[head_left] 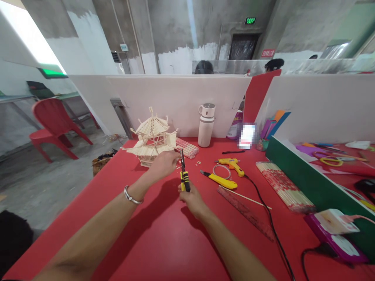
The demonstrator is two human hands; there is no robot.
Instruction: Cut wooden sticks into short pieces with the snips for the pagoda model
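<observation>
My right hand (pixel 191 201) grips a pair of pliers (pixel 185 181) by the yellow and black handles, with the metal jaws pointing away from me. At the jaws, my left hand (pixel 164 166) is closed, its fingertips pinched together; whatever they hold is too small to make out. A silver bracelet circles the left wrist. Just behind that hand stands a pagoda model (pixel 152 136) built of thin wooden sticks, with two tiers of roof. The hand partly hides the model's lower right side. Small stick offcuts (pixel 199 162) lie to the right of the pliers.
On the red table (pixel 164 246) lie a yellow glue gun (pixel 231 164) with a black cord, a yellow utility knife (pixel 221 180), a clear ruler (pixel 246 212) and packed sticks (pixel 284 187). A white bottle (pixel 206 127) stands behind. A green divider (pixel 316 187) and power strip (pixel 336 238) border the right.
</observation>
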